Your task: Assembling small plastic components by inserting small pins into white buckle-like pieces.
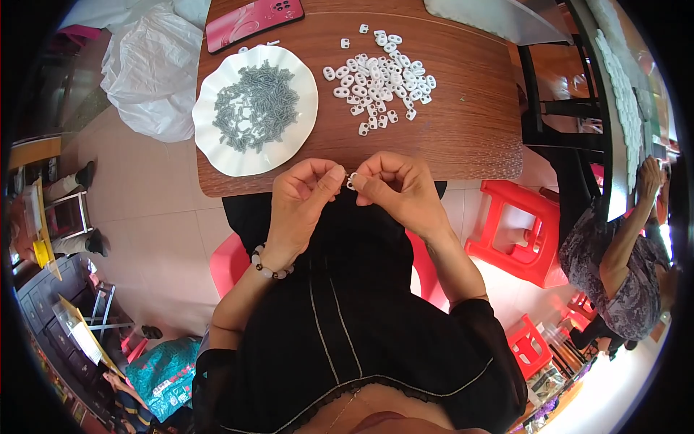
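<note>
Two hands [352,189] on white clip [352,181]

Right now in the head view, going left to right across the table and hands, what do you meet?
White plate of grey pieces → left hand → small white piece pinched between both hands → right hand; the white pieces pile lies farther back.

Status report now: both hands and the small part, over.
Left hand and right hand pinch one small white part together. Hands meet at table edge. Nothing blocks them.
</note>
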